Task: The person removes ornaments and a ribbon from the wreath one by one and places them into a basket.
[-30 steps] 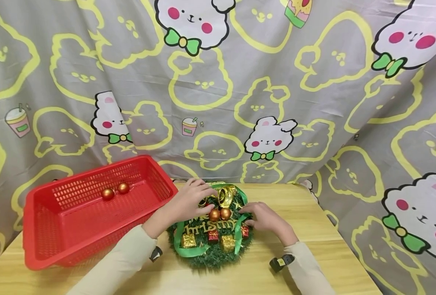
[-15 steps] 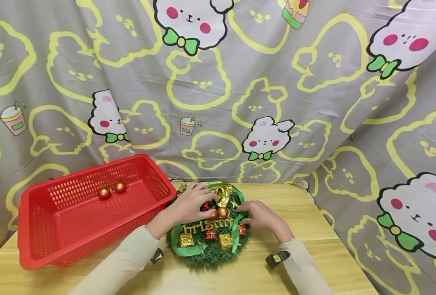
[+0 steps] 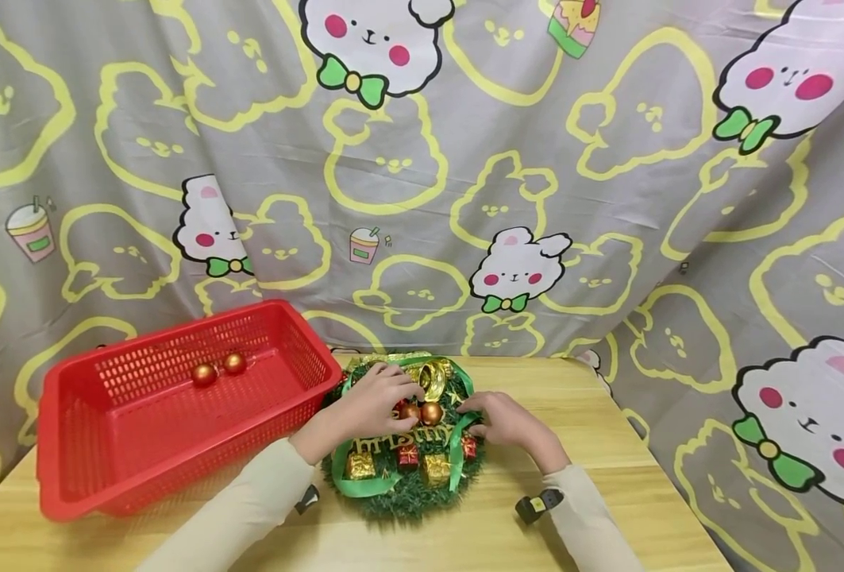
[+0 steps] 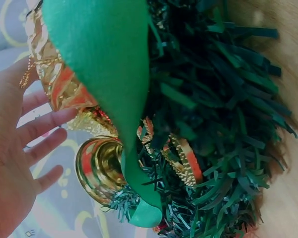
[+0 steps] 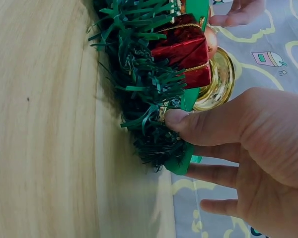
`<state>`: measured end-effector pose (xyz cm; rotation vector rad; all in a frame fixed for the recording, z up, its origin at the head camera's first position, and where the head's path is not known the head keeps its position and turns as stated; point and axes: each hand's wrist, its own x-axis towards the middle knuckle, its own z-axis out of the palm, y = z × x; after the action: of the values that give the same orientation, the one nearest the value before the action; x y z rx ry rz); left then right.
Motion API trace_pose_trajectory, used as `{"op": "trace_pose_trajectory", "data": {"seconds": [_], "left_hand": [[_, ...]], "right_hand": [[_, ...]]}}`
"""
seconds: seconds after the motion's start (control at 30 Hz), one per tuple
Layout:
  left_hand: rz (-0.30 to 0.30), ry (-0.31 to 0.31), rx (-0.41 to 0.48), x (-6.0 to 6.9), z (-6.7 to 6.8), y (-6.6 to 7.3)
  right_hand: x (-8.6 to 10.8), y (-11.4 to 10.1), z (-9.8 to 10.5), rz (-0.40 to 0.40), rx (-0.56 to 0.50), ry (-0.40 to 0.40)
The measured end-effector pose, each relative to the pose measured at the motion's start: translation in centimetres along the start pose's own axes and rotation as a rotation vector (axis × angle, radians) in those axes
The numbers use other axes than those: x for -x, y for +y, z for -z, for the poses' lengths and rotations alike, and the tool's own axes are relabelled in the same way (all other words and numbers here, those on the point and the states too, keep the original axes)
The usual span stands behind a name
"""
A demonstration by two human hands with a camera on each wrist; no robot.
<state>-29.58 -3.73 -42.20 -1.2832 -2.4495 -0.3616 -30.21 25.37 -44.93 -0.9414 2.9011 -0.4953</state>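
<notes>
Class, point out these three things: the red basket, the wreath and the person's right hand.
Red basket (image 3: 171, 415), head view: bare floor inside it.
Wreath (image 3: 402, 503), head view: its fringed green near edge.
Right hand (image 3: 507, 419), head view: back of the hand.

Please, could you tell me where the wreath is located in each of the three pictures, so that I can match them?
Head: the wreath lies at lower middle, on the table.
Left wrist: the wreath fills much of the middle and right.
Right wrist: the wreath is at upper middle, right of bare table.
Shared landmark: green ribbon, in all three, perhaps different stretches of it.
</notes>
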Motion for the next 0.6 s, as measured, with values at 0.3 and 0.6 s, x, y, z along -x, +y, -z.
{"op": "trace_pose_trajectory", "data": {"seconds": [0.3, 0.6], "left_hand": [[-0.012, -0.044, -0.034, -0.09, -0.02, -0.19], [-0.01, -0.113, -0.042, -0.58, -0.1, -0.28]], "right_hand": [[0.06, 0.1, -0.11, -0.002, 0.004, 0.003], [0.06, 0.2, -0.18, 0.0, 0.005, -0.003]]}}
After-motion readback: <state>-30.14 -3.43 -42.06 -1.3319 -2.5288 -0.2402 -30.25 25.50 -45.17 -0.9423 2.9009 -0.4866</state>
